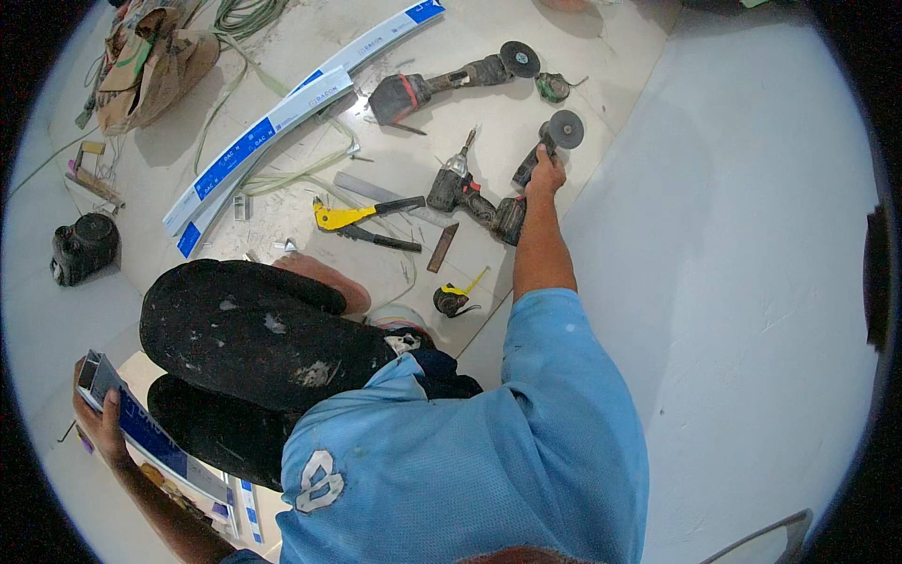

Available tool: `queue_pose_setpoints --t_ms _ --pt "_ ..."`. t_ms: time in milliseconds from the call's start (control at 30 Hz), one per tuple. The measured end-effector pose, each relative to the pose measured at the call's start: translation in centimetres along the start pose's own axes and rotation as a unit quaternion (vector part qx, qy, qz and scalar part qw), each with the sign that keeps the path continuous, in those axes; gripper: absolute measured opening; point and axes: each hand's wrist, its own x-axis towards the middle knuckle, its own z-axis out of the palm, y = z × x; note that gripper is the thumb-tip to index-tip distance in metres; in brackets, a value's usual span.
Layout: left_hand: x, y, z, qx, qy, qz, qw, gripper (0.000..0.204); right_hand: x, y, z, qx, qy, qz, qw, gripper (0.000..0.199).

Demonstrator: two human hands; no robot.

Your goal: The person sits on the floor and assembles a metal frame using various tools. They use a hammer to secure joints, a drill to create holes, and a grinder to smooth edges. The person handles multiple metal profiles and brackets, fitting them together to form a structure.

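Observation:
In my left hand (pixel 105 428), at the lower left, is a metal profile (pixel 155 437) with a blue and white film, its hollow end tilted up. My right hand (pixel 545 177) reaches forward, closed around the body of a small black angle grinder (pixel 523 169) with a dark disc at its far end. Just left of this arm lies a cordless drill (pixel 456 188), its battery close to my wrist. A second angle grinder (pixel 470 73) rests farther off, beside a green tape measure (pixel 554 86). Nearer my feet is a yellow and black hand riveter (pixel 362 222).
Long blue and white profiles (pixel 254 141) lie on the floor at the left, near green cords (pixel 249 17). A black and yellow tape measure (pixel 451 300) sits by my foot. A brown bag (pixel 160 85) and a black jug (pixel 85 247) stand left. A pale wall (pixel 733 263) borders the right.

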Motion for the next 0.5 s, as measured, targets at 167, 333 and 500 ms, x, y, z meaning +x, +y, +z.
queue_pose_setpoints --t_ms 167,333,500 --pt "0.7 4.0 1.1 -0.046 -0.012 -0.082 0.996 0.072 0.9 0.7 -0.3 -0.118 0.026 -0.061 0.991 0.027" --pt "0.0 6.7 2.2 -0.070 -0.005 -0.155 0.985 0.055 1.6 0.3 -0.5 -0.203 -0.016 -0.040 0.978 0.035" --pt "-0.1 10.2 2.9 -0.029 -0.018 -0.156 0.987 0.062 2.4 0.9 -1.4 -0.281 -0.037 0.008 0.959 0.046"
